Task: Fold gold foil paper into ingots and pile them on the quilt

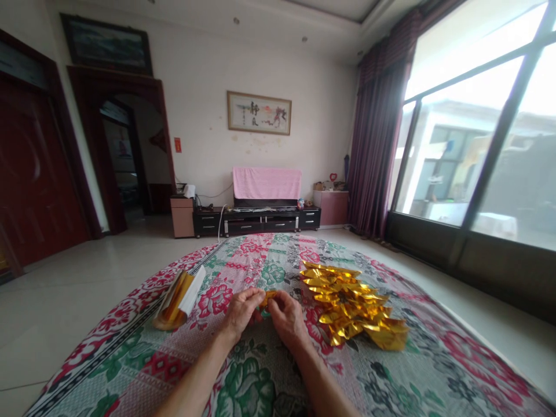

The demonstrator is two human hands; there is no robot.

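Observation:
A small piece of gold foil paper [270,295] is pinched between my two hands, just above the patterned cloth. My left hand [241,310] grips its left end with thumb and fingers closed. At the other end, my right hand [286,315] holds it in a similar pinch. Most of the piece is hidden behind the fingers. To the right lies a group of folded gold foil pieces [351,301], set close together in rows. On the left rests a curled stack of gold foil sheets [180,295] with a white backing.
The flowered cloth [247,376] covers the round surface under my hands. Beyond it stands a low black cabinet [260,223] with a pink cloth [267,182] draped over something on top. A large window [473,145] and a purple curtain [376,133] are on the right.

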